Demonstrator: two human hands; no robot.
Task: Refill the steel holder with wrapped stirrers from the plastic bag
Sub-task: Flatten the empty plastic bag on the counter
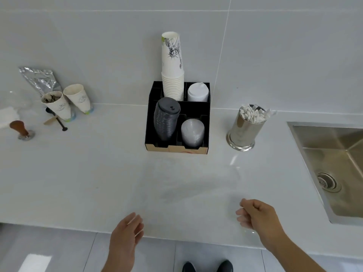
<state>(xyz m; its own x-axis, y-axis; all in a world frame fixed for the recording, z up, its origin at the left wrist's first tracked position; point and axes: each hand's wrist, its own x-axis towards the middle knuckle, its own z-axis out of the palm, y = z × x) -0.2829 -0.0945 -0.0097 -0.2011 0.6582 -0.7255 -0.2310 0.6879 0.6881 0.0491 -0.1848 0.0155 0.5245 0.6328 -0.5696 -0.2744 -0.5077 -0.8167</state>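
The steel holder [242, 132] stands on the white counter right of the organizer, packed with white wrapped stirrers [252, 113] that stick up past its rim. A faint, see-through plastic bag [196, 183] shows as a blurred smear over the counter in front of the organizer. Its right edge reaches my right hand [255, 214], whose fingers are curled shut at that edge near the counter's front. My left hand [125, 232] hovers over the front edge, fingers apart and holding nothing.
A black organizer [151, 122] holds stacked paper cups [172, 75] and stacks of lids. A steel sink [334, 163] is sunk in at the right. At the far left stand two paper cups [66, 103], a foil bag [39, 79] and a tamper [19, 128].
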